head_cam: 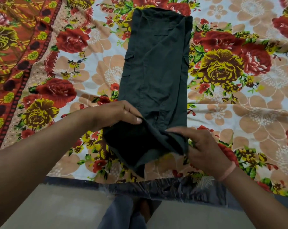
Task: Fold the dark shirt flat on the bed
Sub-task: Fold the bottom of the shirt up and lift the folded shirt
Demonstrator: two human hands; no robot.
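Note:
The dark shirt [156,71] lies on the bed as a long narrow strip, its sides folded in, running from the far middle toward me. Its near end is lifted and rumpled. My left hand [116,113] pinches the left corner of that near end between thumb and fingers. My right hand [201,146] grips the right corner of the same end, with cloth bunched under the fingers. A pink band sits on my right wrist.
The flowered bedsheet [239,113] covers the bed on all sides of the shirt. An orange patterned border [16,63] runs along the left. The bed's near edge [156,184] lies just below my hands, with grey floor [57,209] and my legs beneath.

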